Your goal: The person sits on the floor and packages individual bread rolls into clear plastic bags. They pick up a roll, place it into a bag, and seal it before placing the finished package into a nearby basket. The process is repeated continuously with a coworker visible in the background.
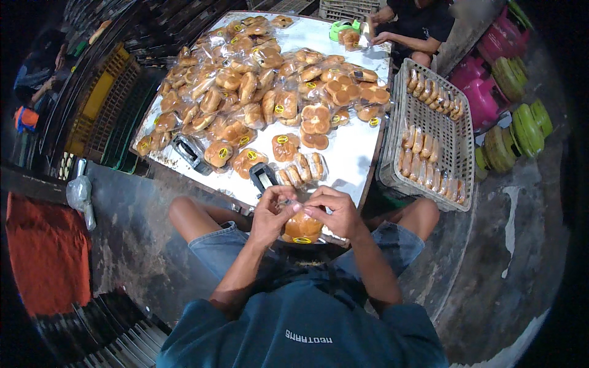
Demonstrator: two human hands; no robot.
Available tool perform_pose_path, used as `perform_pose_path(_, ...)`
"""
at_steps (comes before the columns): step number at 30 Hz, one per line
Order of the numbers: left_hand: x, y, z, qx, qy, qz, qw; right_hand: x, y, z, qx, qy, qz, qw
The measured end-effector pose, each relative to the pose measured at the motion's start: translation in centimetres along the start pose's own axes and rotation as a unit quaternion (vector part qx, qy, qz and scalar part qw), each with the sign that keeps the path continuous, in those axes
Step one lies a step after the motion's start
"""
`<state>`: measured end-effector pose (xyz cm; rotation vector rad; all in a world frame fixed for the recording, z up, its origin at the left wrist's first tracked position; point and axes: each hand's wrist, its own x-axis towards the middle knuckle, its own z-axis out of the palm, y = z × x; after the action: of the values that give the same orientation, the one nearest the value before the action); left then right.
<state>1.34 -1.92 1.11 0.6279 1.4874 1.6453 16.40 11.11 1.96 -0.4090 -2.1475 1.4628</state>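
My left hand and my right hand meet at the top of a clear bag of round brown buns with a yellow sticker, held over my lap at the near edge of the low white table. Both hands pinch the bag's twisted neck. Just beyond my fingers lie a bag of long buns and a black tape dispenser. A big heap of bagged buns covers the far half of the table.
A second black tape dispenser sits at the table's left edge. A white plastic crate with rows of bagged buns stands to the right. Another person works at the far end by a green dispenser. Pink and green gas cylinders stand far right.
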Motion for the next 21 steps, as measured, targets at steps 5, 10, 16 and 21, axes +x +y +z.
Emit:
perform_pose_path(5, 1.2, -1.8, -2.8, 0.203, 0.018, -0.071, 0.976, -0.4, 3.2, 4.2, -0.006, 0.094, 0.193, 0.977)
perform_pose_path(10, 0.0, -3.5, -1.2, 0.261, 0.170, 0.102, 0.945, -3.4, 5.6, 10.0, 0.299, 0.070, 0.231, 0.923)
perform_pose_path(16, -2.4, -6.7, -1.7, 0.040, 0.220, 0.005, 0.975, -4.7, 4.0, 12.0, 0.467, 0.055, 0.326, 0.820)
perform_pose_path(21, -3.6, -6.8, -4.0, -0.346, 0.124, -0.234, 0.900, -2.3, 8.0, 13.9, 0.187, 0.140, 0.258, 0.937)
